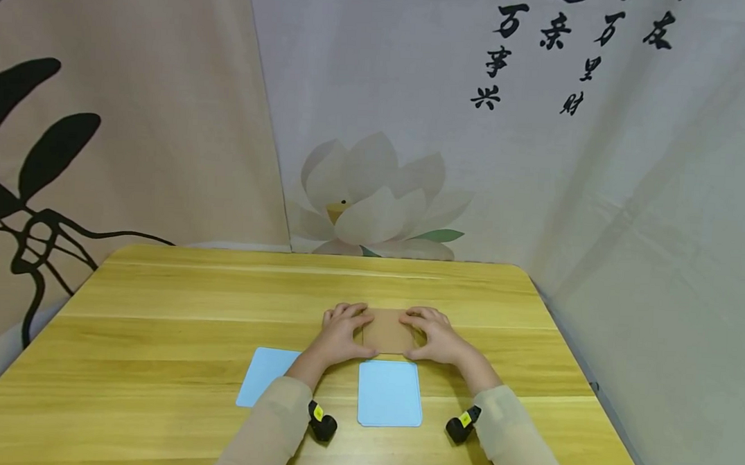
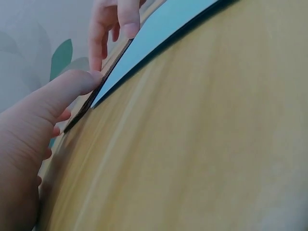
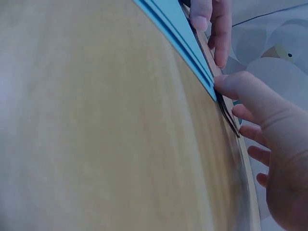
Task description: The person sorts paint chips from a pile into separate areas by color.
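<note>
A thin brown square board (image 1: 388,332) lies flat on the table, between both hands. My left hand (image 1: 339,336) grips its left side, thumb at the near edge and fingers toward the far one. On the opposite side my right hand (image 1: 436,338) holds it the same way. Dark edges of the brown board (image 2: 98,86) show in the left wrist view; from the right wrist they look layered. Just nearer lies a light blue square board (image 1: 390,394), close to both thumbs. In the right wrist view the blue board (image 3: 180,36) shows more than one layer.
Another light blue board (image 1: 265,379) lies to the left, partly hidden by the left forearm. The wooden table (image 1: 157,299) ends at a hanging cloth (image 1: 377,122) with a lotus print and dark writing. Each wrist wears a small black camera (image 1: 322,423).
</note>
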The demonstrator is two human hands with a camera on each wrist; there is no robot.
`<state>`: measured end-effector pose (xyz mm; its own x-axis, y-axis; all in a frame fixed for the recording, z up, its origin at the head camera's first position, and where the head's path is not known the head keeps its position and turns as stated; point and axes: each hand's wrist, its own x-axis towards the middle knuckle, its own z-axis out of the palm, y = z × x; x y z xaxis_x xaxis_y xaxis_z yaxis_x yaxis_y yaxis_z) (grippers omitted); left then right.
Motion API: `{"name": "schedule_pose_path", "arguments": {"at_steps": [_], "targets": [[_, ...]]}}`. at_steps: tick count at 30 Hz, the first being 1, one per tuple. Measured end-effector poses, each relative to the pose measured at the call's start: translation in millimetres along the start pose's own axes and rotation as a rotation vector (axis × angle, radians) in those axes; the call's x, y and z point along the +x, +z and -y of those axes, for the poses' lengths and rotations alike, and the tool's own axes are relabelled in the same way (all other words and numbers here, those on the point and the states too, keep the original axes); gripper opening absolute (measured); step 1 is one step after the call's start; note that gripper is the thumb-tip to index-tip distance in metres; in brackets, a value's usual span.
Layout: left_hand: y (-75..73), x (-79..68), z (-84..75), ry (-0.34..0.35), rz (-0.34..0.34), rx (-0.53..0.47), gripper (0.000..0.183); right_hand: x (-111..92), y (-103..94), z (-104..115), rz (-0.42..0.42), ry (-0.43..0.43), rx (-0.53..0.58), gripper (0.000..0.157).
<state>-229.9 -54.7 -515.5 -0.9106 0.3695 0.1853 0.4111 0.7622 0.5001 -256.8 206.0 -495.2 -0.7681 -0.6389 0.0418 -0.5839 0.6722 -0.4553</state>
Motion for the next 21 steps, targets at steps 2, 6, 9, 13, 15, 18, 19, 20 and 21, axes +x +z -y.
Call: {"name": "schedule_pose_path", "arguments": {"at_steps": [2, 6, 9, 13, 15, 18, 19, 20, 21], "targets": [[-1.1, -0.6, 0.0, 0.002, 0.005, -0.002, 0.075, -0.5, 0.1, 1.8, -0.002, 0.007, -0.005, 0.072], [-5.7, -2.9, -1.0, 0.014, 0.001, -0.026, 0.075, -1.8, -0.4, 7.0, -0.009, 0.025, -0.016, 0.073], [-10.0, -5.5, -2.2, 0.028, -0.017, -0.045, 0.076, -3.8, -1.1, 11.4, -0.031, 0.03, -0.013, 0.072], [-15.2, -9.4, -2.7, 0.035, -0.026, -0.042, 0.078, -6.6, -1.8, 17.2, -0.064, 0.032, -0.005, 0.073], [-17.1, -11.9, -2.4, 0.043, -0.03, -0.033, 0.079, -7.8, -1.6, 19.8, -0.076, 0.034, -0.012, 0.074], [-20.1, -16.6, -2.2, 0.054, -0.037, -0.032, 0.079, -9.4, -0.7, 23.7, -0.094, 0.039, -0.029, 0.073], [-21.0, -18.2, -2.1, 0.059, -0.04, -0.027, 0.079, -10.1, -0.3, 25.2, -0.102, 0.041, -0.037, 0.073], [-21.9, -19.8, -1.8, 0.061, -0.041, -0.022, 0.079, -10.8, 0.0, 26.8, -0.109, 0.045, -0.044, 0.072], [-22.7, -21.3, -1.6, 0.063, -0.04, -0.017, 0.079, -11.4, 0.4, 28.3, -0.117, 0.05, -0.051, 0.072]]}}
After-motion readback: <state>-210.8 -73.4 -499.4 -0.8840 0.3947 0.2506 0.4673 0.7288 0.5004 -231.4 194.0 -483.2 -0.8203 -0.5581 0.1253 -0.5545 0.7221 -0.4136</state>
